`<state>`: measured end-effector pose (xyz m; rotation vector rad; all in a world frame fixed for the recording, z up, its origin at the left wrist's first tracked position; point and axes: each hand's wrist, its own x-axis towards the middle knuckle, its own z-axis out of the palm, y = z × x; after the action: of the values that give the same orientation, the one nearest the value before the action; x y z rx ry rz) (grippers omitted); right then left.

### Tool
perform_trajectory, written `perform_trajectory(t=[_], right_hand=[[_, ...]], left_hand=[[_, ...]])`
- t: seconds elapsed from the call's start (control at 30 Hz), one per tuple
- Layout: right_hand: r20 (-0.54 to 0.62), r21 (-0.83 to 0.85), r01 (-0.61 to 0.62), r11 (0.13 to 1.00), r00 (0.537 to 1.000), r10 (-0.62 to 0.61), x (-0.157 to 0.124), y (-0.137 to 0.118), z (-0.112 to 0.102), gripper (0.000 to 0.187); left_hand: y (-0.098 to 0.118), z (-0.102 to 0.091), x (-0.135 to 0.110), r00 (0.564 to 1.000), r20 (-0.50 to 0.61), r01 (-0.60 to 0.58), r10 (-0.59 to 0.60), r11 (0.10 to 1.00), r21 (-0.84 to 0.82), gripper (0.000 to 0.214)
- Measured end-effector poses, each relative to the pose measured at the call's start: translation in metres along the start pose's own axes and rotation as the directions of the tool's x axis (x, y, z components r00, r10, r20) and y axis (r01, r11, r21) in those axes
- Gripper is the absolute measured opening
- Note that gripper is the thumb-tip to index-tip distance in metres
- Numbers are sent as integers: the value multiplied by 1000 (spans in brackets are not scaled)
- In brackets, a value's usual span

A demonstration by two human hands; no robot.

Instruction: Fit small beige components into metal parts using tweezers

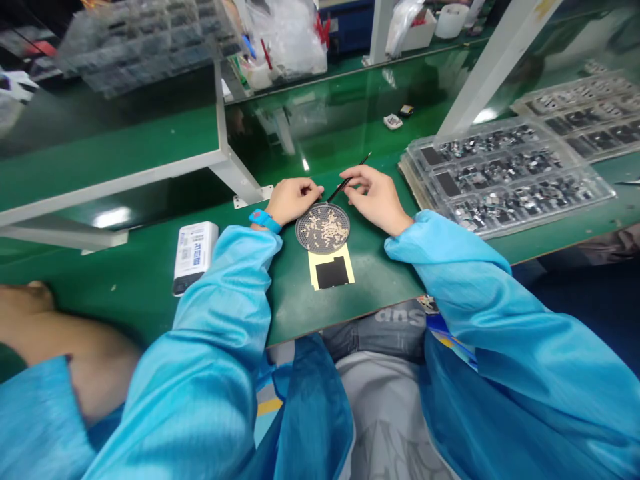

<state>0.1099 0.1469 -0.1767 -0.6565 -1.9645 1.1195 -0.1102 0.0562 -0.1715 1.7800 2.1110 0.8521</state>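
A round grey perforated tray (306, 235) holding several small pale parts lies on the green bench. My left hand (293, 199) rests curled at its far left rim, fingers pressed together; what they pinch is too small to make out. My right hand (376, 197) sits just right of the tray and grips thin black tweezers (349, 179), their tip pointing down toward my left fingers. A yellow card with a black square patch (332, 272) lies right in front of the tray. A blue band (265, 220) is on my left wrist.
Clear plastic trays of dark parts (505, 177) fill the right side. A white box with a label (194, 255) lies at the left. A white-framed green shelf (125, 157) stands at the back left. Another person's arm (65, 353) shows at the lower left.
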Motion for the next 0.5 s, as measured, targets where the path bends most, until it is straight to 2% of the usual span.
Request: perform_trajectory(t=[0.2, 0.5], right_hand=[[6, 9, -16, 1000, 1000, 16, 0, -2, 1, 26], [18, 38, -19, 999, 1000, 18, -1, -2, 2, 25]], left_hand=[[2, 1, -2, 999, -34, 3, -3, 1000, -8, 35], [1, -1, -4, 999, -25, -19, 19, 1000, 12, 35]])
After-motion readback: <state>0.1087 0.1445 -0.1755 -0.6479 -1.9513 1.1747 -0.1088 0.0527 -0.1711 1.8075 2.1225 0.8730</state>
